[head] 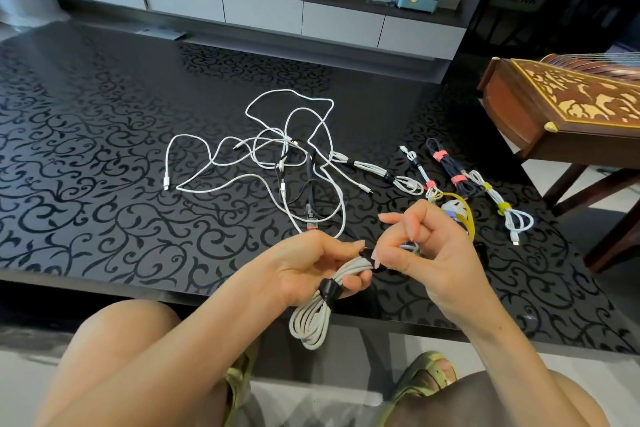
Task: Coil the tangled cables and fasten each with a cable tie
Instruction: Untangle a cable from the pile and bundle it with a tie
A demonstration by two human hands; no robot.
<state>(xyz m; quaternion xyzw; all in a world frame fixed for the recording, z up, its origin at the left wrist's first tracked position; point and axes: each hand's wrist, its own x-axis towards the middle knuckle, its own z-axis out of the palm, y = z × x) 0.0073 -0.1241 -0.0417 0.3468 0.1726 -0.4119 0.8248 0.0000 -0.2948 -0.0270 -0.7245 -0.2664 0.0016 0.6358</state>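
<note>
Head view. Lower centre: the left hand (pixel 311 269) grips a coiled grey cable (pixel 311 322), whose loops hang past the near edge of the dark patterned surface (pixel 104 184). A black tie (pixel 329 289) binds the coil below the fingers. The right hand (pixel 429 253) pinches a black strap (pixel 367 254) at the coil's upper end. Centre: tangled white cables (pixel 291 149). Right: tied bundles (pixel 450 170) lying side by side.
</note>
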